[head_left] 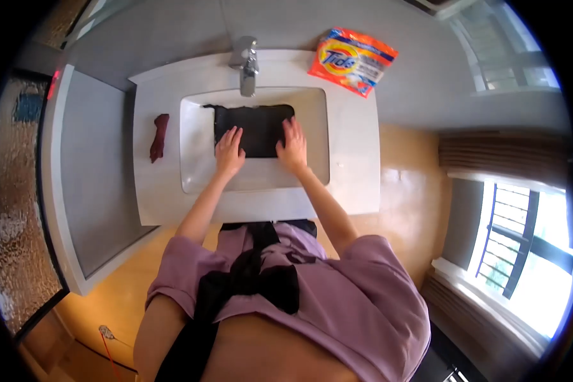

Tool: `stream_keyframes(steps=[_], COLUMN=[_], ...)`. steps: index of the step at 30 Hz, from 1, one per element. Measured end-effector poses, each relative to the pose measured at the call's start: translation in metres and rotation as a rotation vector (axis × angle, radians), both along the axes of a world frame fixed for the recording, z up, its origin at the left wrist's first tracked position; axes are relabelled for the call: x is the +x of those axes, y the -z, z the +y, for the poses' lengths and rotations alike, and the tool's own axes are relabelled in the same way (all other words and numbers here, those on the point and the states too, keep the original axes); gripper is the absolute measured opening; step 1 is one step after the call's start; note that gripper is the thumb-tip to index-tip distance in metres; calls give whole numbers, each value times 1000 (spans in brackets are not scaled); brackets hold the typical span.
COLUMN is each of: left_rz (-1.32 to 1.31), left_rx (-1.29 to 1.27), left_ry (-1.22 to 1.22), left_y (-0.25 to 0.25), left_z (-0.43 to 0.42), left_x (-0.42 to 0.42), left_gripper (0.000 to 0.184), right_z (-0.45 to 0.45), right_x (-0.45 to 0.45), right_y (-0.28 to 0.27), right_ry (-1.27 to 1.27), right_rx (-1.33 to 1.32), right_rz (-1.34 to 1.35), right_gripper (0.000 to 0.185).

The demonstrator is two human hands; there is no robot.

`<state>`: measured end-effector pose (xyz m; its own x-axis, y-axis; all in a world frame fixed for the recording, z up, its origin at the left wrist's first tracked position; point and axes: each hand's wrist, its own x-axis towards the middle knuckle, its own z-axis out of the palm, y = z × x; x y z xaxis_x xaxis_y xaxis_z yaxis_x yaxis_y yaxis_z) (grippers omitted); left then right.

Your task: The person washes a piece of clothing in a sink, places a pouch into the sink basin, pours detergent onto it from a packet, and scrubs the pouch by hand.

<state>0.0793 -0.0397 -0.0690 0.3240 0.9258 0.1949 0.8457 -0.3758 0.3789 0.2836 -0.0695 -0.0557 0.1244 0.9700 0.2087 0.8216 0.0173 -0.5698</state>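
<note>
A flat, black, rectangular item lies in the white sink basin. It looks like a fabric pouch, but I cannot tell its exact kind; a thin dark strip sticks out at its upper left corner. My left hand rests at its lower left side, fingers stretched out. At its right edge lies my right hand, fingers extended and apart, thumb on the black surface. Neither hand is closed around anything. A chrome faucet stands just above the item; whether water runs is not visible.
An orange Tide detergent bag lies at the counter's back right corner. A crumpled dark red cloth sits on the counter left of the basin. Grey wall panels stand behind and to the left, and a bright window is at the right.
</note>
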Motion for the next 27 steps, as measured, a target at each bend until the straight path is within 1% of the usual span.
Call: stream_keyframes(steps=[1,2,3,4,5,6,7,8,9,11,12,13,14,16,17,19,20,22,23,25,26,27], left_rz=[-12,-54,-93,-129,-125,-168,-210,-206,-193,-127,-109,-95,-85,-87,-92,-94,-127,-164,-230,-356,-418,-442], left_rx=[-60,-168,-170,-173,-175,-214,-246,-239,-234,-229,-212,-193,-182,-165,-158,-160,-144,-126,-126,-111,-99,-54], left_ry=[47,41,24,7,8,-45,-100,-106,-107,-131,-157,-156,-151,-185,-194,-211,-202,-195,-134,-15,42,96], left_y=[-1,-3,-2,-1,-4,-10,-15,-16,-17,-27,-32,-36,-39,-43,-45,-52,-55,-73,-85,-128,-156,-179], left_z=[-11,-15,-16,-18,-23,-28,-32,-36,-42,-57,-61,-67,-74,-80,-82,-89,-88,-79,-71,-49,-38,-25], left_x=[-2,-5,-7,-10,-13,-16,-18,-21,-26,-38,-45,-50,-53,-62,-68,-70,-71,-65,-59,-37,-21,-7], left_gripper=[53,46,41,37,37,33,28,28,26,21,21,21,20,18,17,16,15,14,14,15,15,16], right_z=[1,13,20,28,38,47,62,74,89,110,116,120,123,129,131,125,123,121,117,99,91,83], right_x=[12,30,54,82,108,135,166,196,223,258,265,266,272,276,276,271,267,260,257,237,230,222], right_y=[-2,-7,-18,-26,-40,-45,-30,-25,-14,-11,-11,-11,-13,-6,-1,-7,-11,-22,-30,-73,-88,-102], right_ry=[86,163,189,199,257,331,445,449,526,495,566,611,532,539,527,458,452,405,400,372,367,291], right_rx=[53,119,174,276,286,304,306,380,366,352,235,156,113,36,28,38,32,194,195,407,403,500], right_rz=[18,33,116,107,63,44,38,-46,-98,125,185,114,279,316,319,747,748,720,718,239,232,202], right_gripper=[60,59,57,55,52,49,48,50,52,58,60,56,48,35,35,24,24,17,17,15,15,14])
